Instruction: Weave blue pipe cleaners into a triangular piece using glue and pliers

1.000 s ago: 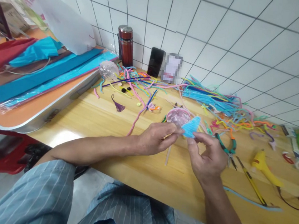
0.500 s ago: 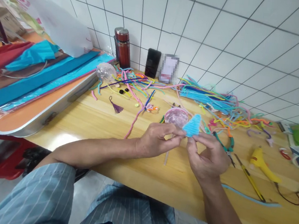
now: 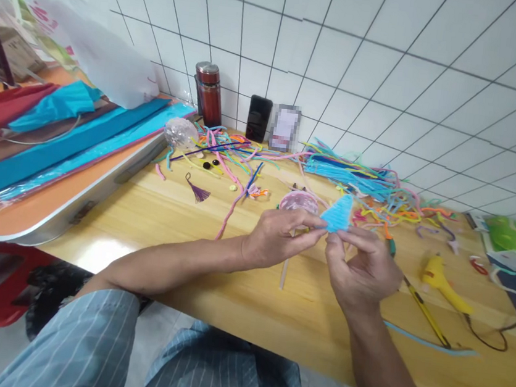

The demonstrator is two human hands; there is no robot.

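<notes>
Between both hands, above the wooden table, is a small light-blue triangular piece (image 3: 338,214) with ridged rows, like pipe cleaners laid side by side. My left hand (image 3: 281,236) pinches its lower left corner between thumb and fingers. At its lower right edge, the thumb and fingers of my right hand (image 3: 364,268) are closed on it. Just behind the left fingers sits a pink round bowl-like thing (image 3: 298,202), partly covered by the hand. Below the left hand a thin translucent stick (image 3: 283,275) lies on the wood.
Pipe cleaners (image 3: 344,169) lie heaped along the tiled wall, near two phones (image 3: 259,119) and a red thermos (image 3: 209,96). To the right are a yellow glue gun (image 3: 446,283) and a yellow cutter (image 3: 426,312). A purple tassel (image 3: 197,188) lies left, beside an orange case (image 3: 75,197).
The blue piece has tilted, its tip now leaning further right, still held in both hands. The camera view has shifted slightly.
</notes>
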